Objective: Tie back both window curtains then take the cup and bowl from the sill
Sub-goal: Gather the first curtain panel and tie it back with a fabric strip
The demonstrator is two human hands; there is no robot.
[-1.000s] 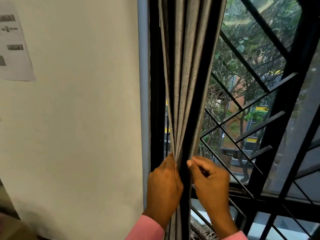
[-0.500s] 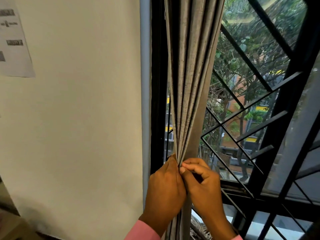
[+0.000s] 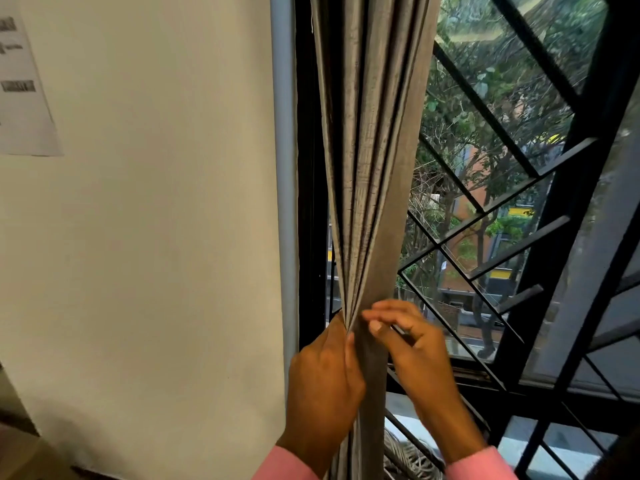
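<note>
– So, the curtain (image 3: 374, 150): where does it sit against the window frame (image 3: 306, 168)?
– It is grey and pleated. It hangs just inside the window frame's black left upright, gathered into one narrow bunch. The bunch is tightest low down, at hand height, and the folds fan wider toward the top.
– Left hand (image 3: 323, 386)?
– It is on the frame side of the bunch. Its fingers curl round the gathered folds and grip them, with the back of the hand toward the camera. Left sleeve (image 3: 287, 465) is pink at the wrist.
– Right hand (image 3: 412, 348)?
– It is on the far side of the bunch from the frame's upright, about level with the left, and blurred. The fingers are bent, and the thumb and forefinger tips meet the front fold. Pinching or only touching: cannot tell. Right sleeve (image 3: 478, 465) is also pink.
– Hands against each other?
– The front fold runs between them.
– What else is by the frame?
– A black grille (image 3: 485, 110) of slanted bars fills the frame's opening behind the curtain. Through it, trees (image 3: 457, 119) and an orange building (image 3: 467, 199) show outside. A grey strip (image 3: 284, 168) runs vertically along the frame's outer edge. Beyond that is a cream wall (image 3: 156, 237), with a printed paper sheet (image 3: 24, 98) stuck high up, well apart from the frame. At the frame's foot, below the right hand, lies a pale tangled bundle (image 3: 412, 460), too unclear to name.
</note>
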